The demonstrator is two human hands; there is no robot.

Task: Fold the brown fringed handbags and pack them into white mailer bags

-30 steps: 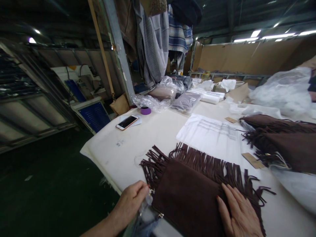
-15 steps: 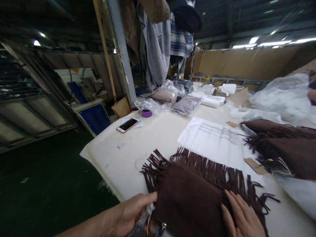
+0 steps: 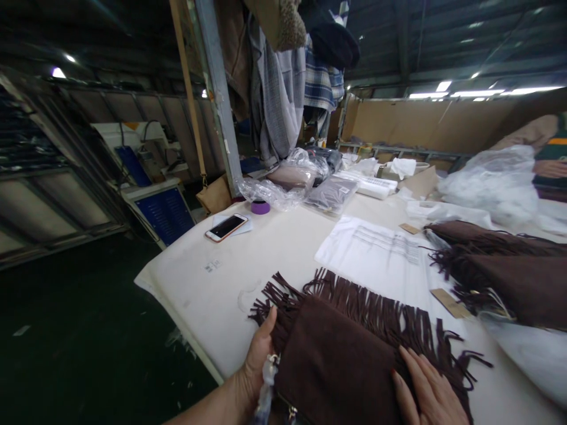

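A dark brown fringed bag [image 3: 336,360] lies on the white table [image 3: 186,295], its fringe spread along the far side. My left hand [image 3: 259,354] is at the bag's left edge, thumb up beside the fringe and the other fingers hidden behind or under the edge. Clear plastic wrapping [image 3: 267,383] hangs from a metal ring by that hand. Across the bag's right part rests my right hand [image 3: 427,386], palm down with its fingers stretched out. A zip pull [image 3: 292,412] shows at the near edge.
A phone [image 3: 227,228] and purple tape roll [image 3: 260,207] lie at the back left. White printed bags [image 3: 372,248] are beyond the fringe. More brown fringed bags [image 3: 522,283] sit at the right, near a tag [image 3: 450,303]. Another person's hand [image 3: 551,168] shows far right.
My left hand has moved up along the bag's left edge, toward the fringe, and its thumb now points upward. My right hand stays on the bag. The view has shifted slightly.
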